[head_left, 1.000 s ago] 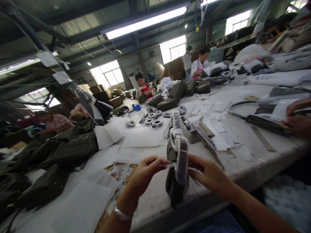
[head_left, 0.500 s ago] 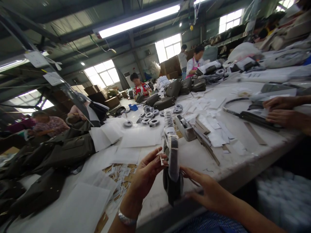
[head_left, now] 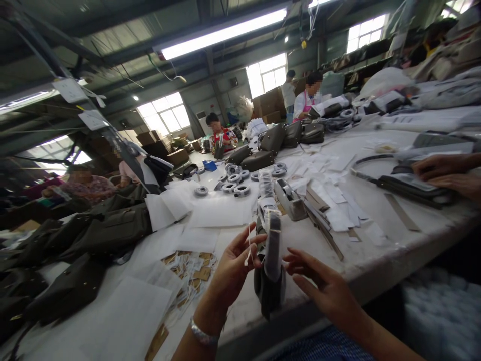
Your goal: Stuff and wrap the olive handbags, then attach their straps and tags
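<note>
A dark olive bag strap (head_left: 271, 250), wrapped in clear film, stands on edge at the near side of the white table (head_left: 376, 250). My left hand (head_left: 233, 268) rests against its left side, thumb and fingers pinching a thin white string. My right hand (head_left: 323, 283) hovers just right of the strap, fingers stretched out and apart, holding nothing. A silver bracelet circles my left wrist.
A tape dispenser (head_left: 289, 198) and several tape rolls (head_left: 235, 183) lie beyond the strap. Olive bags (head_left: 97, 230) pile at the left, paper sheets and card tags (head_left: 195, 271) near me. Another person's hands (head_left: 447, 173) work on a strap at the right. Seated workers sit farther back.
My right hand has let go of the strap and opened beside it. My left hand keeps the white string pinched and has shifted slightly along the strap.
</note>
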A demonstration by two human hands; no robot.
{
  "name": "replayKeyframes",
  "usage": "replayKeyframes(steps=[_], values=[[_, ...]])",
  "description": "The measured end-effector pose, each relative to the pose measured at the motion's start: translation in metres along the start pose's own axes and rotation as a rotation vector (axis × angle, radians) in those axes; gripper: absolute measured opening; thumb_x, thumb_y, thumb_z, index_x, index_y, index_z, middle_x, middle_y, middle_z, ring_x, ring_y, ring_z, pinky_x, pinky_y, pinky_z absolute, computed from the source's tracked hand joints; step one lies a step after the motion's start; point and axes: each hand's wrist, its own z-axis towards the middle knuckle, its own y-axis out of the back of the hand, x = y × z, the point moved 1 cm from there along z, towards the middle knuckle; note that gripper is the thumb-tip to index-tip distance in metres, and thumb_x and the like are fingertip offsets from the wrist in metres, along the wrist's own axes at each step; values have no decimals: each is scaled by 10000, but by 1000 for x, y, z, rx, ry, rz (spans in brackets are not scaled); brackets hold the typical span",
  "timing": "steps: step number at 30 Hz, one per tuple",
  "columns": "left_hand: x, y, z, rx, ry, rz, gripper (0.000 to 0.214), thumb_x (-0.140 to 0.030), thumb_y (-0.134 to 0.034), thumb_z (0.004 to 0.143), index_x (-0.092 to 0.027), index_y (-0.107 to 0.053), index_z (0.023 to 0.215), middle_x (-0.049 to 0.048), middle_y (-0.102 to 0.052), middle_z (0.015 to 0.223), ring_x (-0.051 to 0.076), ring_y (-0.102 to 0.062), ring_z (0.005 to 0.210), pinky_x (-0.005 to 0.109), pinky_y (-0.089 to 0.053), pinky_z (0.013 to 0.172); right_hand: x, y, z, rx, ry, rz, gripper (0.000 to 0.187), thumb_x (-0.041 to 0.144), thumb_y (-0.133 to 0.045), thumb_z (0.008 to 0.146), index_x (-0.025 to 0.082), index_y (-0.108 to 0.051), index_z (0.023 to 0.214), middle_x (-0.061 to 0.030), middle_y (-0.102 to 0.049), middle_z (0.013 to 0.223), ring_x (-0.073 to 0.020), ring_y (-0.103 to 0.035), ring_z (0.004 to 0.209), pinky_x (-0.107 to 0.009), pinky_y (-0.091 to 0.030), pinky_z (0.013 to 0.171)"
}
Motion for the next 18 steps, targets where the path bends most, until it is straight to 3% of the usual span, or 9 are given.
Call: replayKeyframes(steps=[3, 6, 9, 13, 18], values=[[-2, -1, 0, 15, -10, 14, 497, -325, -757, 848, -285, -614, 1323, 97, -676, 1229, 10, -520, 588, 189, -495, 672, -5, -1, 8, -31, 90, -208, 491, 213, -606, 896, 268, -562, 1382, -89, -610, 1351, -269, -585, 1240, -442, -482, 1088], [-4, -2, 1, 19, -14, 26, 477, -322, -747, 857, -286, -618, 1315, 88, -674, 1231, 15, -524, 605, 189, -495, 676, -6, -4, 21, 85, 151, -260, 630, 130, -574, 848, 264, -486, 1457, -78, -495, 1483, -274, -452, 1376, -471, -377, 1167], [-5, -4, 2, 23, -16, 17, 460, -319, -749, 856, -288, -631, 1300, 80, -673, 1225, 13, -517, 611, 189, -494, 681, -5, -7, 31, 214, 159, -203, 494, 143, -536, 896, 268, -588, 1372, -65, -509, 1475, -262, -480, 1357, -447, -400, 1154], [-4, -2, 1, 8, -2, 2, 464, -318, -761, 844, -287, -639, 1291, 84, -673, 1225, 15, -510, 603, 195, -489, 672, -8, -6, 32, 100, 115, -160, 274, 264, -523, 978, 268, -727, 1160, -60, -652, 1306, -243, -610, 1211, -387, -486, 1069], [3, 4, -2, -12, -7, 2, 469, -336, -803, 801, -261, -672, 1245, 90, -694, 1171, 35, -534, 633, 224, -494, 715, -11, 6, 20, -140, 33, -99, 143, 325, -664, 912, 243, -760, 980, -58, -742, 1029, -233, -693, 993, -328, -556, 934]])
